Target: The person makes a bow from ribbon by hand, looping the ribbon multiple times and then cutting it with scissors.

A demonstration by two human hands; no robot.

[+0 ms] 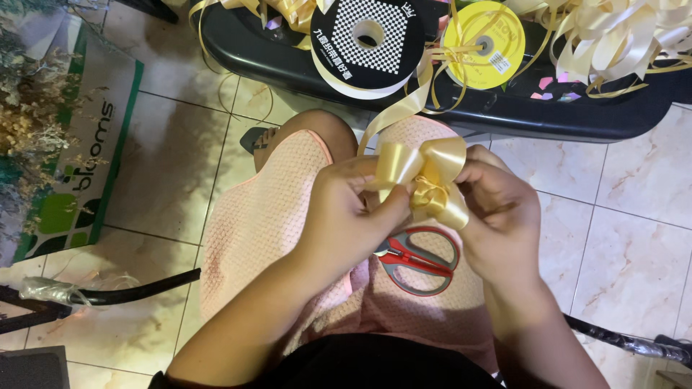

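Here, left hand (346, 209) and right hand (497, 209) both pinching a glossy gold looped ribbon bow (429, 180)

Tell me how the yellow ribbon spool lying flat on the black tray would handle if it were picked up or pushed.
The yellow ribbon spool is a flat disc, so on its face it would probably slide across the black tray, not roll; set on edge it likely rolls. It looks light, mostly wound ribbon. A loose ribbon tail trails toward the gold bow, so lifting may unwind it.
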